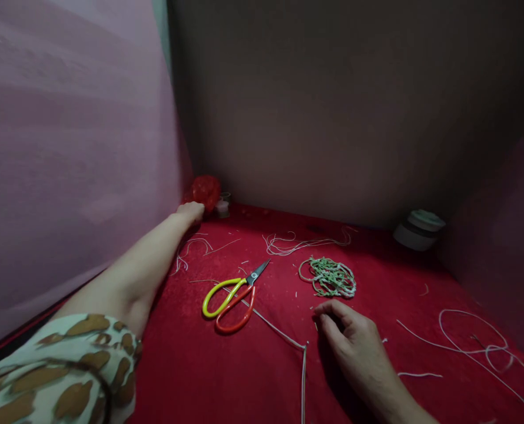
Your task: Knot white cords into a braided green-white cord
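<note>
My left hand [191, 212] is stretched far out to the back left corner and rests against a red mesh ball [205, 189]; its fingers are hidden behind the knuckles. My right hand [354, 341] lies knuckles-up on the red cloth [200, 377], fingers curled under, just below a coiled green-and-white cord [330, 277]. What the curled fingers hold, if anything, is hidden. Scissors [232, 297] with one yellow and one orange handle lie shut between the two hands, across a thin white cord [279, 333].
A small spool [223, 206] stands beside the red ball. A white-and-dark reel [420, 228] sits at the back right. Loose white cord lies at the back [306, 241] and loops at the right [478, 341]. Pink walls close in on the left and right.
</note>
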The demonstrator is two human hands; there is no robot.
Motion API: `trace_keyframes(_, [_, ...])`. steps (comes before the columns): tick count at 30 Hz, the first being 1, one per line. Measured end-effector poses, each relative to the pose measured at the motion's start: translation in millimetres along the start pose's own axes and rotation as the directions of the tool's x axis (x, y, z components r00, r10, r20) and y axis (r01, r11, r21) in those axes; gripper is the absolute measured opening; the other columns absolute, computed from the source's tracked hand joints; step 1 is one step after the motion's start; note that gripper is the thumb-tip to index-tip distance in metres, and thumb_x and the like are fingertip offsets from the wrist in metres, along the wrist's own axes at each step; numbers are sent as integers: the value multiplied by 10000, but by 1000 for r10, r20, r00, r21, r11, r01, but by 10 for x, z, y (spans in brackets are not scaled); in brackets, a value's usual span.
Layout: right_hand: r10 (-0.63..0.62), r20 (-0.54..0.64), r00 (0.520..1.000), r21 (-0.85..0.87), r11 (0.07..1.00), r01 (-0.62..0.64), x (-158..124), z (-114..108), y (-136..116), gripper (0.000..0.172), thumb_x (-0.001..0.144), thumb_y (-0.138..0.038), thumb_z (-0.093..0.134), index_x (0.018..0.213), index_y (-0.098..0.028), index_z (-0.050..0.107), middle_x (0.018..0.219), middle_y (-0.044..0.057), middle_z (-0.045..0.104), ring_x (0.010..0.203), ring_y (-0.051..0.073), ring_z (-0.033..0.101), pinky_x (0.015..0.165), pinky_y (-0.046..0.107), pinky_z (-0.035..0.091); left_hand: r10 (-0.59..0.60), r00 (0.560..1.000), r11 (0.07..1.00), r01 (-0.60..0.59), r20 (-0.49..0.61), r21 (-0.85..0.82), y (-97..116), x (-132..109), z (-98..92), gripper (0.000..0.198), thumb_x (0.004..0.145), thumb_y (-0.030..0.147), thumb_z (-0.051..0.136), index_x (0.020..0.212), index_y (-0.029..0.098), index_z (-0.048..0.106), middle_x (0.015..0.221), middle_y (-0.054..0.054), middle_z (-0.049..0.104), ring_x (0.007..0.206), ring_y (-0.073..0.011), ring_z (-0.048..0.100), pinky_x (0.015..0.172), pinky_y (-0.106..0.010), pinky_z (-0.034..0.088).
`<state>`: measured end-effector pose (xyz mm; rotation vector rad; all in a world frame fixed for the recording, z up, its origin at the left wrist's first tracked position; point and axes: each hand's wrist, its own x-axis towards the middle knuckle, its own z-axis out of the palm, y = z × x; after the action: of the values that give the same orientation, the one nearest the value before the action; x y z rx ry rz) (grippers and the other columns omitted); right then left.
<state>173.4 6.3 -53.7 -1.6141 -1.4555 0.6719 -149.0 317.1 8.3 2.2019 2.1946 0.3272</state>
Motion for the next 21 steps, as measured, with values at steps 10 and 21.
trace_keyframes(10, [-10,-1,1000,-45,999,10,-2,16,20,211,779,-302,438,791,-204,625,801,26,665,756,183,603,723,287,420,145,989,928,-140,12,346,353,-412,-238,330,737,318,534,973,125,660,1001,-190,649,954,-309,601,766,-335,460])
trace_keyframes(21, [-10,-19,1000,-44,999,9,0,10,-35,200,764,-238,437,778,-194,632,764,26,657,726,172,593,689,276,412,224,972,935,-236,73,264,960,28,-141,465,698,312,618,1113,107,584,1115,-238,565,995,-330,579,794,-395,465])
